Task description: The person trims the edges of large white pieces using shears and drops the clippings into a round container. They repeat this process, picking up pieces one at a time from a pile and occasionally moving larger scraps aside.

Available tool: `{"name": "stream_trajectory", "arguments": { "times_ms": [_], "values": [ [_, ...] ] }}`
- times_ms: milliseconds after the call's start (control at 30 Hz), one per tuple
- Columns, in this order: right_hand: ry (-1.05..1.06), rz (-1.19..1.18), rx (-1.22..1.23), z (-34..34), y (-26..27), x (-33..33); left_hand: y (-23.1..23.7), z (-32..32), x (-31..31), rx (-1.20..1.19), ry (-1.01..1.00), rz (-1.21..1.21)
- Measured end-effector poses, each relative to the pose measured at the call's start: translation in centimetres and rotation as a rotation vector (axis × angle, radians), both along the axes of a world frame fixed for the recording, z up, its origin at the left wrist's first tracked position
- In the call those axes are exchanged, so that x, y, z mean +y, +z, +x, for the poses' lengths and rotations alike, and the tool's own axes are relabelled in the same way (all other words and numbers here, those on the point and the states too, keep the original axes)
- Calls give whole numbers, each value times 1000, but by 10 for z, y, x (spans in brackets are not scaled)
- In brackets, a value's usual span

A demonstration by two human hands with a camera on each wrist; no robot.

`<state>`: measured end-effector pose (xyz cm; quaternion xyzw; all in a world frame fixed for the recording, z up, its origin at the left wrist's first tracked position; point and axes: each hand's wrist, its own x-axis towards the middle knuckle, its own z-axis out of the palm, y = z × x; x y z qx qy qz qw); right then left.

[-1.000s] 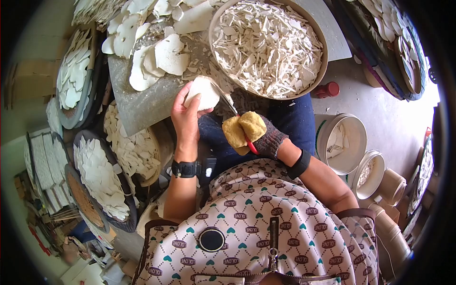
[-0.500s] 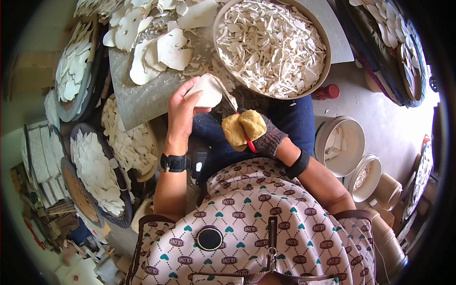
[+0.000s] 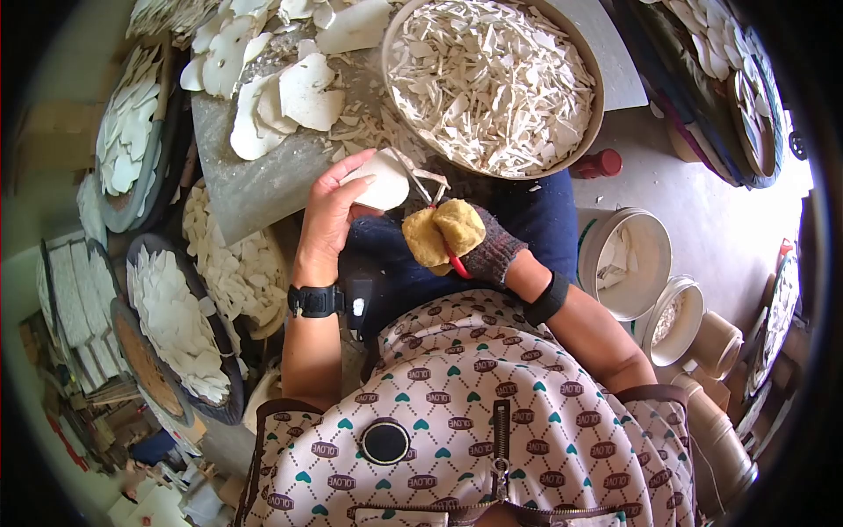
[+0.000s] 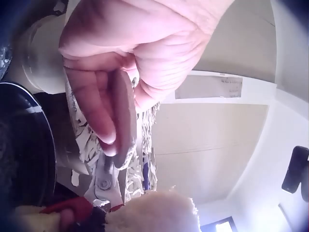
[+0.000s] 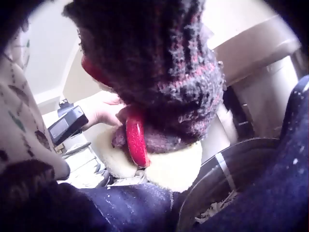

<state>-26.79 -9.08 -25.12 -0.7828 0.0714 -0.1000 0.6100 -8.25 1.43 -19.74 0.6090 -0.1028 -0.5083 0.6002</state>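
Note:
My left hand (image 3: 327, 211) holds a flat white slice (image 3: 386, 181) between thumb and fingers, above my lap. In the left wrist view the slice (image 4: 126, 121) shows edge-on, with fingertips along one face. My right hand (image 3: 497, 249), in a dark knitted glove, grips red-handled scissors (image 3: 457, 263). Yellow spongy padding (image 3: 432, 237) hides part of the grip. The blades reach the slice's right edge, where a narrow pale strip (image 3: 430, 176) stands out beside them. In the right wrist view a red handle loop (image 5: 136, 140) curves round the gloved fingers.
A round tray (image 3: 600, 105) heaped with white clippings sits ahead, over a grey board (image 3: 255, 195) bearing more slices (image 3: 310, 92). Baskets of white pieces (image 3: 180, 325) stand at left. Buckets (image 3: 665, 255) and a red-capped object (image 3: 600, 164) are at right.
My left hand has shifted slightly left with the slice. The scissors' blades now look spread, and a narrow strip sticks out by them. My right hand has shifted slightly left.

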Motion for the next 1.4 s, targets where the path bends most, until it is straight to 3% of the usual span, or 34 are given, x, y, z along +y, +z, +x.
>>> {"name": "stream_trajectory", "arguments": {
  "times_ms": [33, 100, 133, 267, 333, 400, 433, 467, 533, 633, 667, 733, 800, 900, 967, 1033, 1100, 1233, 1267, 1300, 1333, 1367, 1400],
  "values": [
    [-4, -4, 20, -2, 1, 1, -5, -2, 0, -56, 62, -17],
    [-23, -379, -38, -4, 4, -2, -15, -6, 1, -174, 185, -52],
    [-27, -94, 133, -5, -6, 1, -18, -7, 1, -251, 250, -24],
    [-30, 18, 237, -9, -14, 9, -32, -2, 0, -449, 547, -142],
    [-56, 66, 146, -2, -68, 27, -20, -3, -1, -370, 513, -160],
    [-10, 490, 91, -4, -78, 24, -15, -3, 2, -325, 423, -175],
    [51, 890, 83, -10, -60, 15, -13, -5, 3, -288, 376, -181],
    [10, 552, -33, -3, -23, 8, -9, -9, 3, -249, 326, -186],
    [-74, 192, -170, 9, -1, 5, -2, -17, 3, -187, 206, -179],
    [-127, 139, -198, 13, -12, 3, 8, -22, 2, -110, 102, -127],
    [-98, 127, -169, 11, -13, 1, 6, -20, 3, -71, 116, -152],
    [66, -152, 37, 3, 0, -6, -2, -24, 2, -125, 286, -208],
    [77, -199, 45, -1, 18, -6, -6, -29, -4, -186, 415, -255],
    [54, -103, 31, -4, 12, -1, 2, -34, -7, -189, 360, -199],
    [39, -304, -9, -8, 9, -2, 3, -32, -8, -207, 308, -166],
    [62, 14, -14, -7, 3, 2, 3, -26, -5, -219, 274, -147],
    [4, -367, -190, -8, 5, -1, -2, -22, -3, -220, 221, -193],
    [-46, -380, -231, -6, 15, 4, 5, -25, -5, -247, 236, -147],
    [-145, -326, -250, -9, 17, 8, 5, -22, -5, -244, 237, -122],
    [-136, -4, -173, -10, 14, 10, 16, -19, -8, -272, 207, -92],
    [-60, 52, 139, -18, 32, 1, 31, -4, -6, -191, -14, -40],
    [-29, 10, 1, -21, 28, 3, 50, 14, -8, -121, -224, 22],
    [-45, 195, 6, -24, 21, 9, 70, 27, -17, -118, -464, 100]
  ]
}}
